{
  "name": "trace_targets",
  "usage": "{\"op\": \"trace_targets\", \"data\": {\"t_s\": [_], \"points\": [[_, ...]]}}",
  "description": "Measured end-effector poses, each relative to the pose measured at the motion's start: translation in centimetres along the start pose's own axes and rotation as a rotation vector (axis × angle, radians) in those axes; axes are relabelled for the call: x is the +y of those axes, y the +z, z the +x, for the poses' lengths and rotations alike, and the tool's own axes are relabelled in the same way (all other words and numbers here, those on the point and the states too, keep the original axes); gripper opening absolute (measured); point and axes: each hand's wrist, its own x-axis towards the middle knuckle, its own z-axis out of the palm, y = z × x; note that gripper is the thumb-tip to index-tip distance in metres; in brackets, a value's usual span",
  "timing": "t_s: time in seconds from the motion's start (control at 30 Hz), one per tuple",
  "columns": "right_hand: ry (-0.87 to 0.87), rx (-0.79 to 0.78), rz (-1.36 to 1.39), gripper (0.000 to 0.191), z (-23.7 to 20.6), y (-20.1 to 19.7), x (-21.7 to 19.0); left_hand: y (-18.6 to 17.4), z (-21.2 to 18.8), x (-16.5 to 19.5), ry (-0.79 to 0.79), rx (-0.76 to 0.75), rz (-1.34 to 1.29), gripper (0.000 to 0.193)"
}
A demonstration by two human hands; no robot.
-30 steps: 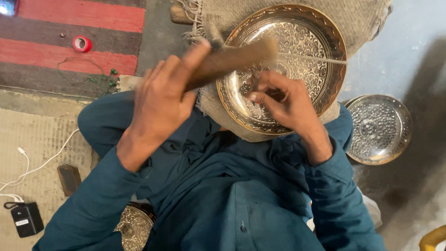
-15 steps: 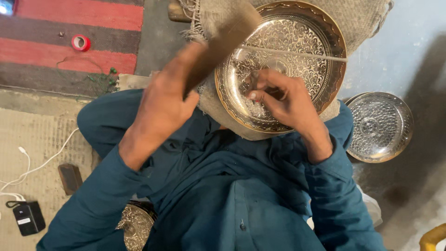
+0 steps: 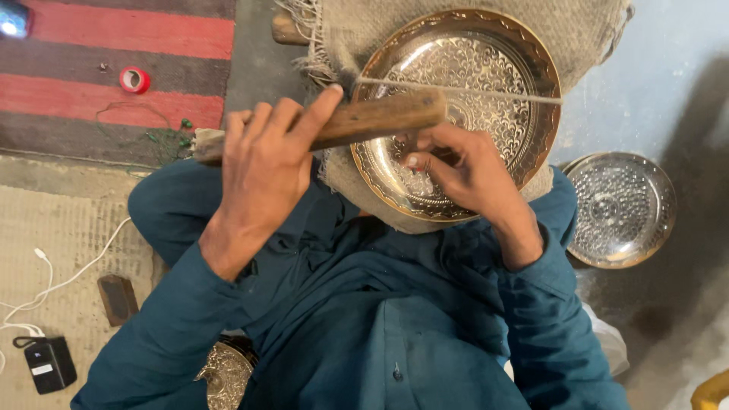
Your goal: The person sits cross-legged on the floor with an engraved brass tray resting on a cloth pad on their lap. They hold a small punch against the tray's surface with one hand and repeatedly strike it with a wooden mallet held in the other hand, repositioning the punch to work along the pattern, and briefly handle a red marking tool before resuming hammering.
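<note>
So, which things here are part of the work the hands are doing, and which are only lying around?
In use:
- left hand holding the wooden stick
- right hand resting on the brass tray
- thin rod across the tray
- burlap cloth under the tray

Lying about:
- silver plate
- red tape roll
- black charger with white cable
- striped rug

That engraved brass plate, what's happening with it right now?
A seated person in a teal shirt works on the round engraved brass plate, which rests on burlap cloth. The left hand grips a long wooden block over the plate. The right hand presses its fingertips on the plate's centre.
</note>
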Motion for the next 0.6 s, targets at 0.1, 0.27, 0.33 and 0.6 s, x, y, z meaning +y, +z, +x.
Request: {"op": "trace_targets", "data": {"t_s": [0.1,0.27,0.33,0.6], "points": [[-0.009,-0.01,0.029,0.028,-0.05,0.03,-0.23,-0.19,0.02,0.05,-0.003,0.053,-0.152,0.076],[-0.149,0.001,0.091,0.029,-0.11,-0.12,-0.69,-0.25,-0.14,0.16,-0.055,0.059,-0.136,0.076],[-0.076,0.013,0.037,0.03,-0.2,-0.11,-0.79,-0.13,-0.3,0.1,-0.005,0.064,-0.175,0.076],[-0.089,0.012,0.005,0.025,-0.54,-0.35,-0.72,0.42,-0.95,-0.35,-0.062,0.051,-0.295,0.075]]}}
